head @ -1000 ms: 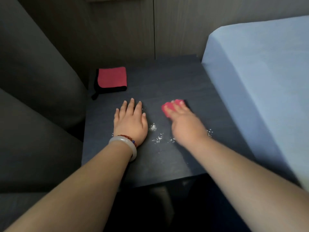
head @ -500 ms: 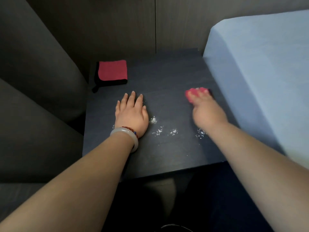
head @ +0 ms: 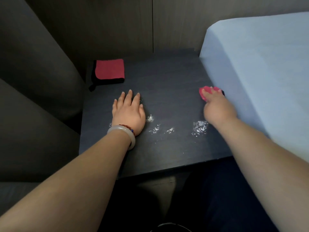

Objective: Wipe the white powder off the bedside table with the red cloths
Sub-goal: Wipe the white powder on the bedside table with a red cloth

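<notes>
The left hand (head: 128, 111) lies flat on the tabletop (head: 167, 72). The right hand (head: 217, 108) grips a red cloth (head: 206, 92) beside the bed (head: 259, 64). White powder (head: 199, 127) lies between the hands, near both wrists.

Dim light. Dark panelled wall (head: 117, 30) behind; pale blue bed (head: 259, 72) right; grey upholstered cushions (head: 33, 81) left.

A: What's on the bench (head: 167, 77)?
B: A folded cloth (head: 109, 69) at the back left corner, and powder (head: 199, 128) in patches near the front.
A: Anything else?
B: The left grip (head: 128, 113) lies flat beside the powder. The right grip (head: 217, 108) holds a bunched cloth (head: 207, 91) down at the right edge.
</notes>
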Motion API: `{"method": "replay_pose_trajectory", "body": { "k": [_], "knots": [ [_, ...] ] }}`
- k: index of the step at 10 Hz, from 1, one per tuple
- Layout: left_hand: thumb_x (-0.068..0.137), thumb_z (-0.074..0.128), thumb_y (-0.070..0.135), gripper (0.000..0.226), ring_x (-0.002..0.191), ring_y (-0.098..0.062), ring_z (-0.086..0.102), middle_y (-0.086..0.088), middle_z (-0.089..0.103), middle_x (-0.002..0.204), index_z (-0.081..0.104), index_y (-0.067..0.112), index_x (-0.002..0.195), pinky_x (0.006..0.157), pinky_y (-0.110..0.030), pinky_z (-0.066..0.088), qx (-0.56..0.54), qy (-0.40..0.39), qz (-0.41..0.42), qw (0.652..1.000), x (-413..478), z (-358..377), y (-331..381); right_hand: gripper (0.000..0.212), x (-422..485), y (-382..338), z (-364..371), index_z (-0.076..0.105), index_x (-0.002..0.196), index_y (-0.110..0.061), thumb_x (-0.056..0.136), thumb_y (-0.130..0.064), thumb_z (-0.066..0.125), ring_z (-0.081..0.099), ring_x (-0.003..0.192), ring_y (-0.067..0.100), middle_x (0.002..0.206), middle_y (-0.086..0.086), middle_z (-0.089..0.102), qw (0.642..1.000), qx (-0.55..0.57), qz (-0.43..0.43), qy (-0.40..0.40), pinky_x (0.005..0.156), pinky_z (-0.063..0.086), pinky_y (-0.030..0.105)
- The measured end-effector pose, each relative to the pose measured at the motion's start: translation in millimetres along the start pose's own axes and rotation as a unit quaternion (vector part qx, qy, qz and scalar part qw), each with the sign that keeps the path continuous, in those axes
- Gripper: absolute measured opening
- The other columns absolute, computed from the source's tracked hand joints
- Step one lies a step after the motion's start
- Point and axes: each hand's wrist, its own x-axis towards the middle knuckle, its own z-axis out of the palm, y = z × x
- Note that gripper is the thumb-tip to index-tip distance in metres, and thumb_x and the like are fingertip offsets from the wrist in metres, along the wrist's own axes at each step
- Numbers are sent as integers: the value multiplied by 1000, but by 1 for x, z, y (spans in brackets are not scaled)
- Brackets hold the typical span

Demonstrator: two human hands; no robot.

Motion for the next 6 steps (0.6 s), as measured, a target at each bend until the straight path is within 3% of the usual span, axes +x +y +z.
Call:
{"method": "replay_pose_trajectory", "body": {
  "k": [2,3,5,6],
  "knots": [
    [101,26,33,52,149,-24,6,-4,16,162,27,23,152,121,-43,1,-5,6,-3,1000,1,1,1,65,-63,-102,44,37,149,-23,87,-4,44,11,149,25,159,4,25,989,73,-131,9,120,10,31],
    [101,26,33,52,149,-24,6,-3,16,162,27,23,152,121,-43,1,-1,5,-1,1000,0,0,2,64,-68,-97,44,39,147,-28,88,-5,43,14,149,21,159,0,26,984,70,-165,-9,120,18,37],
    [101,26,33,52,149,-25,6,-4,16,162,27,22,151,121,-44,1,-4,6,0,1000,0,0,1,73,-25,-6,14,34,149,-25,82,2,41,10,149,27,160,5,22,1000,16,-9,0,121,13,39],
    [101,27,32,51,149,-25,6,-4,16,162,28,23,151,120,-44,1,-2,8,-2,1000,0,0,2,70,-46,-42,24,37,148,-21,81,-2,41,13,148,31,159,9,26,999,34,-35,9,121,12,38]
  ]
}}
